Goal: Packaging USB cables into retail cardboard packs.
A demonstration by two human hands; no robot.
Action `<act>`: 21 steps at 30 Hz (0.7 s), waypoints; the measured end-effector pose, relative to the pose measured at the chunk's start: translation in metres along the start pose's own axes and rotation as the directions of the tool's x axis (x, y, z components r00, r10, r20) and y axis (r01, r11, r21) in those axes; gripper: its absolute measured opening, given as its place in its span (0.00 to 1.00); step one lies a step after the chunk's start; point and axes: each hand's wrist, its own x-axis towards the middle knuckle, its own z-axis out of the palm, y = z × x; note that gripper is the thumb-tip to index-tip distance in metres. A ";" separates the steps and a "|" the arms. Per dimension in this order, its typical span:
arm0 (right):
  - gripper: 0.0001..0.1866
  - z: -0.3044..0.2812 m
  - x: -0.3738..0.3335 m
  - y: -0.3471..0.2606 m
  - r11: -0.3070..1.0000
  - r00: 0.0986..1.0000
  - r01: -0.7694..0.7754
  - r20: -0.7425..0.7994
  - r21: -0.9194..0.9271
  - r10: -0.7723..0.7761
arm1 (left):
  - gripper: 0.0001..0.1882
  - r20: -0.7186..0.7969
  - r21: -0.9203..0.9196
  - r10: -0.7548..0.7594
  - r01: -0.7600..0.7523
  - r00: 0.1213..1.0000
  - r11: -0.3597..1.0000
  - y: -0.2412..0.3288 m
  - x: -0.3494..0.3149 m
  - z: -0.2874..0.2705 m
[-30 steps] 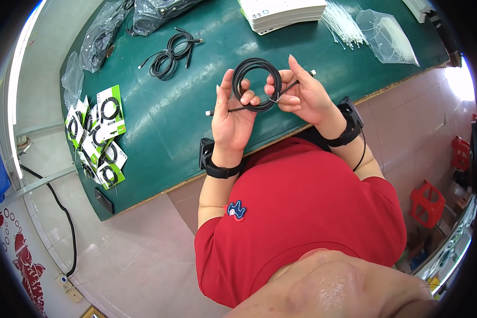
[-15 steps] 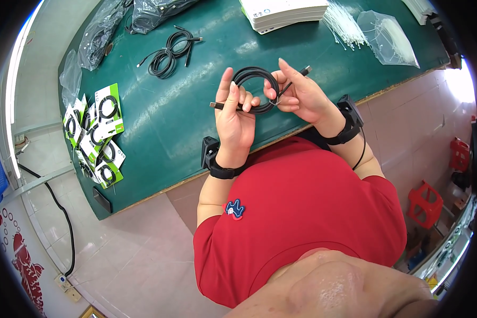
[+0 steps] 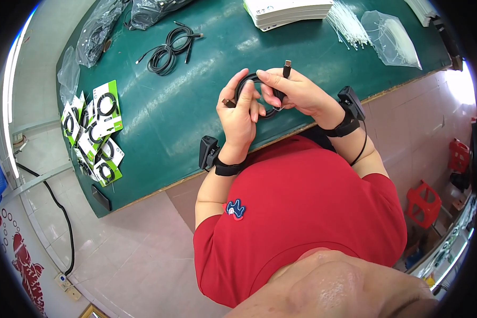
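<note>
A black coiled cable (image 3: 242,85) is held between my two hands above the near part of the green table. My left hand (image 3: 238,114) grips the coil's left side, and one plug sticks out beside its fingers. On the coil's right side my right hand (image 3: 299,93) pinches the cable, with the other plug (image 3: 286,69) pointing up past the fingers. A thin pale tie (image 3: 279,108) shows at the coil's lower right. My fingers hide part of the loop.
Black cables (image 3: 169,51) lie farther back on the green table (image 3: 159,127). Carded cables (image 3: 98,130) are piled at left, near a dark flat object (image 3: 101,197). Grey plastic bags (image 3: 98,34), a stack of white cards (image 3: 289,13), white cable ties (image 3: 347,25) and a clear bag (image 3: 391,42) sit along the back.
The right hand has turned, so its plug now points upward instead of up to the right. The hands have come closer together, and more of the coil is covered by fingers.
</note>
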 end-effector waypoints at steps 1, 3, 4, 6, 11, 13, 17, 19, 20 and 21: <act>0.18 0.000 0.002 0.002 1.000 1.000 -0.001 0.012 0.020 0.001 | 0.14 -0.025 -0.017 0.015 -0.015 1.000 1.000 -0.002 0.001 -0.001; 0.17 0.000 0.004 0.005 0.998 0.999 -0.004 0.036 0.060 0.002 | 0.13 -0.076 -0.048 0.043 -0.047 0.996 0.998 -0.005 0.004 -0.001; 0.17 -0.001 0.004 0.004 0.998 0.999 -0.006 0.034 0.060 0.004 | 0.13 -0.076 -0.050 0.040 -0.044 0.996 0.998 -0.005 0.004 -0.001; 0.14 -0.002 0.004 0.002 0.993 0.998 -0.035 0.057 0.116 0.029 | 0.12 -0.098 -0.072 0.025 -0.032 0.995 0.997 -0.004 0.005 -0.004; 0.09 0.003 0.003 0.007 0.966 0.994 0.078 -0.100 0.248 -0.054 | 0.11 -0.163 -0.131 0.087 -0.109 0.983 0.985 0.005 0.008 -0.008; 0.09 0.000 0.005 0.015 0.966 0.987 0.135 -0.119 0.220 -0.111 | 0.11 -0.174 -0.136 0.096 -0.120 0.980 0.983 0.007 0.011 -0.011; 0.10 -0.007 0.005 0.029 0.940 0.966 0.254 -0.109 0.226 -0.235 | 0.11 -0.190 -0.163 0.097 -0.129 0.977 0.978 0.013 0.013 -0.014; 0.11 -0.009 0.004 0.032 0.902 0.966 0.248 -0.018 0.353 -0.258 | 0.11 -0.184 -0.202 0.072 -0.110 0.980 0.973 0.017 0.013 -0.013; 0.11 -0.010 0.004 0.034 0.903 0.966 0.247 -0.017 0.352 -0.257 | 0.11 -0.185 -0.203 0.073 -0.110 0.980 0.973 0.018 0.012 -0.012; 0.11 -0.013 0.005 0.035 0.888 0.964 0.236 0.019 0.394 -0.264 | 0.11 -0.172 -0.231 0.043 -0.083 0.984 0.969 0.018 0.012 -0.011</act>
